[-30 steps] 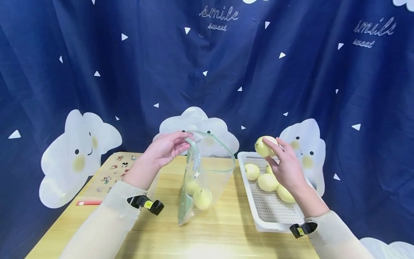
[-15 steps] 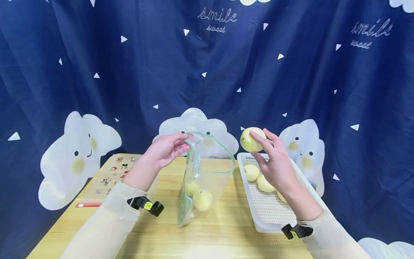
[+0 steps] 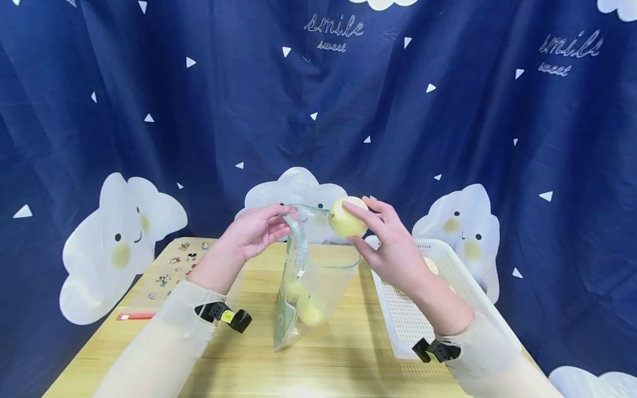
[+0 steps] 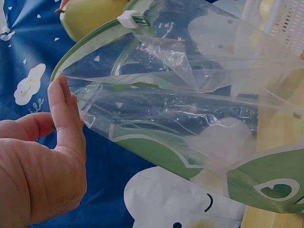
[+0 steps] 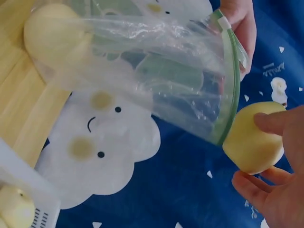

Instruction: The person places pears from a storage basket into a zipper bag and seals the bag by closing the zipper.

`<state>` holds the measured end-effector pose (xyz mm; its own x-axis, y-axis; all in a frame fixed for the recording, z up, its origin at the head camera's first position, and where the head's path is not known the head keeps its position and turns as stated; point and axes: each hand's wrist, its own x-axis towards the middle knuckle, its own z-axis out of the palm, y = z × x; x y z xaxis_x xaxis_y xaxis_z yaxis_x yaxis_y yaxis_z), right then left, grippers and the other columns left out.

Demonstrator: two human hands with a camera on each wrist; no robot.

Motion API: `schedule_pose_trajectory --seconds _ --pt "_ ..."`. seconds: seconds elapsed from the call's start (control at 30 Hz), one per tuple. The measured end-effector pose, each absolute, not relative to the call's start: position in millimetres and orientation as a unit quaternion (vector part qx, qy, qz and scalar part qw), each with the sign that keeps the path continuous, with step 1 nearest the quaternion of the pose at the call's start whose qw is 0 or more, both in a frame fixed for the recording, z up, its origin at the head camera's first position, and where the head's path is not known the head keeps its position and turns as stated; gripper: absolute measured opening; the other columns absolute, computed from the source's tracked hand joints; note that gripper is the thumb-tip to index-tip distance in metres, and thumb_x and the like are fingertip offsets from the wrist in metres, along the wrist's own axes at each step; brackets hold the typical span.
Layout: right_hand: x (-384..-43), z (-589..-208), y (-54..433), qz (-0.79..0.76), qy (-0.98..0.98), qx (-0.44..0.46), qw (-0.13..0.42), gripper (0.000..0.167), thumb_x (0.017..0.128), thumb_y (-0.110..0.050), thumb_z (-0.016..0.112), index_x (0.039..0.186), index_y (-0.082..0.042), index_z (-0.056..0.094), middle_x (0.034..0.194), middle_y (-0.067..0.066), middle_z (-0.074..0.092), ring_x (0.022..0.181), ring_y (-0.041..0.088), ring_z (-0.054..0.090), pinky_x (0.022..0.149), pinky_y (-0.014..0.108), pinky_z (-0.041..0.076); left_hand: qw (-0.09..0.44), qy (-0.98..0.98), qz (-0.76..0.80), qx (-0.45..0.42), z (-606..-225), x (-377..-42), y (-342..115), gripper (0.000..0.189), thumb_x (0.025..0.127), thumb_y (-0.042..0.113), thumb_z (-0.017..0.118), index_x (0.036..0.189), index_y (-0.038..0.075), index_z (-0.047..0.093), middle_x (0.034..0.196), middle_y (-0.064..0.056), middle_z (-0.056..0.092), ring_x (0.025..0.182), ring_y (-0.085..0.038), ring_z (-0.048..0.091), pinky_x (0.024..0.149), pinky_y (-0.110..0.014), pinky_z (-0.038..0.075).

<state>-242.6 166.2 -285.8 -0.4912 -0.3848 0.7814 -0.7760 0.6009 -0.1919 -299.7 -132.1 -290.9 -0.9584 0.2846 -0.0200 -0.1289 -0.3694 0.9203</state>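
Note:
A clear zip bag [image 3: 328, 276] with a green printed side and green zip edge stands upright on the table, mouth open. My left hand [image 3: 256, 229] pinches its left rim between thumb and fingers. Two pale yellow pears, one in front [image 3: 311, 310] and one behind [image 3: 294, 290], sit at the bag's bottom. My right hand [image 3: 390, 246] grips another pear [image 3: 343, 221] with spread fingertips, right at the bag's mouth. In the right wrist view this pear [image 5: 251, 137] overlaps the green zip edge [image 5: 232, 95]. A white slider [image 4: 127, 20] shows on the zip in the left wrist view.
A white mesh basket [image 3: 400, 320] stands at the right under my right forearm, which largely hides the pears in it; one basket pear [image 5: 16, 206] shows in the right wrist view. At left lies a cartoon-printed pouch [image 3: 171, 271] with a red strip [image 3: 135, 316]. A blue curtain [image 3: 318, 83] hangs behind.
My right hand has carried the pear up and left, from over the basket to the bag's mouth. My left hand has stayed in place at the rim.

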Motion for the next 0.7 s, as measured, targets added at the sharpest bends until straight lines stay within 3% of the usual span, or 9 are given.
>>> schedule_pose_trajectory --seconds 0.1,0.23,0.3,0.5,0.57,0.7 --pt "-244 -286 158 0.257 -0.829 0.365 0.337 0.063 0.091 0.000 0.086 0.148 -0.018 0.068 0.153 0.028 0.055 0.125 0.039 0.074 0.109 0.056 0.061 0.125 0.557 0.819 0.064 -291 -299 -133 0.017 0.112 0.013 0.060 0.106 0.009 0.076 0.091 0.000 0.079 0.076 -0.007 0.076 0.071 -0.015 0.065" --pt "-245 -287 150 0.235 -0.842 0.378 0.304 0.065 0.091 0.001 0.085 0.149 -0.022 0.068 0.157 0.026 0.053 0.128 0.036 0.071 0.091 0.046 0.067 0.127 0.564 0.814 0.061 -289 -298 -133 0.017 0.112 0.014 0.061 0.105 0.011 0.076 0.091 0.000 0.079 0.076 -0.007 0.075 0.069 -0.015 0.064" --pt "-246 -288 147 0.220 -0.846 0.388 0.292 0.066 0.090 0.003 0.085 0.148 -0.022 0.068 0.158 0.027 0.052 0.131 0.038 0.068 0.088 0.044 0.068 0.127 0.566 0.812 0.061 -289 -297 -133 0.017 0.112 0.015 0.061 0.105 0.010 0.076 0.091 0.000 0.079 0.077 -0.006 0.075 0.069 -0.015 0.064" --pt "-249 -290 140 0.202 -0.845 0.404 0.287 0.065 0.093 0.002 0.083 0.153 -0.013 0.062 0.157 0.024 0.054 0.135 0.040 0.067 0.094 0.044 0.068 0.127 0.572 0.807 0.067 -290 -298 -132 0.018 0.113 0.015 0.059 0.105 0.011 0.075 0.088 0.002 0.076 0.076 -0.005 0.070 0.066 -0.012 0.061" --pt "-250 -289 139 0.207 -0.844 0.397 0.295 0.065 0.095 0.000 0.082 0.155 -0.011 0.059 0.156 0.022 0.056 0.126 0.037 0.071 0.091 0.044 0.068 0.124 0.573 0.807 0.066 -290 -297 -133 0.020 0.112 0.014 0.060 0.102 0.012 0.077 0.088 0.003 0.075 0.075 -0.005 0.069 0.064 -0.011 0.060" --pt "-253 -285 146 0.220 -0.847 0.368 0.314 0.063 0.096 -0.006 0.080 0.155 -0.013 0.058 0.153 0.018 0.059 0.126 0.037 0.070 0.099 0.050 0.065 0.119 0.568 0.812 0.070 -288 -295 -134 0.023 0.112 0.012 0.059 0.098 0.012 0.078 0.087 0.003 0.074 0.075 -0.004 0.069 0.063 -0.010 0.059"
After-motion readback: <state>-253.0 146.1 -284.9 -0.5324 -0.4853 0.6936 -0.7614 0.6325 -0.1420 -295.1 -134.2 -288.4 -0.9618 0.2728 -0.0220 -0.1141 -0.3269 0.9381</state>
